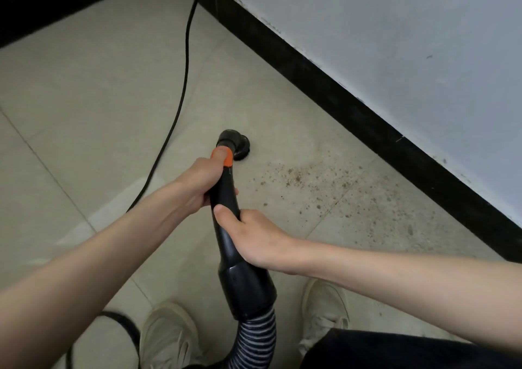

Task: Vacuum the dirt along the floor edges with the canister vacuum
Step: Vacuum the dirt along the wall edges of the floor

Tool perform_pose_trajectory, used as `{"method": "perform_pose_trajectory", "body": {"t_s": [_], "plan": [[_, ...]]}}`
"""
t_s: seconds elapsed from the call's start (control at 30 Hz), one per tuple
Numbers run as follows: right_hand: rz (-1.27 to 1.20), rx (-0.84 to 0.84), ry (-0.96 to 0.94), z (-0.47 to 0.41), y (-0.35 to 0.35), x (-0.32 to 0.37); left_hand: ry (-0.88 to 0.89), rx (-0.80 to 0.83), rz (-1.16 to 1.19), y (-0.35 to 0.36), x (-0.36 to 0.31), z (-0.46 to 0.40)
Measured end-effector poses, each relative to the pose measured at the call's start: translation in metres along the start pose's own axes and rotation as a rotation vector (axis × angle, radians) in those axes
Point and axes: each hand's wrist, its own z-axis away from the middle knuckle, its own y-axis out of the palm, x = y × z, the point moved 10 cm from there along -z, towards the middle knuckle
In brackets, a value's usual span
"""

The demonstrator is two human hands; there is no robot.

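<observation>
A black vacuum wand [226, 196] with an orange collar [227, 157] points down at the tiled floor. Its round brush nozzle [236, 142] sits on the tile just left of a patch of brown dirt specks [324, 182]. My left hand [197, 183] grips the wand near the orange collar, thumb on the collar. My right hand [251, 236] grips the wand lower down, above the thick black cuff [247, 286]. A ribbed striped hose [255, 340] runs from the cuff to the bottom edge. The canister is out of view.
A black baseboard [353, 109] runs diagonally under a pale wall [395, 29] on the right; dirt spreads along it. A black power cord [183, 80] trails across the tiles at left. My two pale shoes [166, 337] [324, 309] stand at the bottom.
</observation>
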Motion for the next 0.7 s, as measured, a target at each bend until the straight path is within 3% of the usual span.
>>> {"method": "perform_pose_trajectory", "body": {"t_s": [0.2,0.53,0.7], "plan": [[-0.034,0.033,0.007,-0.005,0.006,-0.003,-0.014,-0.024,0.069,-0.009,0.008,-0.003],[-0.128,0.043,-0.02,-0.076,-0.008,0.027,0.065,0.011,0.233,-0.034,-0.043,-0.048],[-0.394,0.249,0.066,-0.095,0.017,0.025,0.04,0.121,0.303,-0.041,-0.045,-0.062]]}}
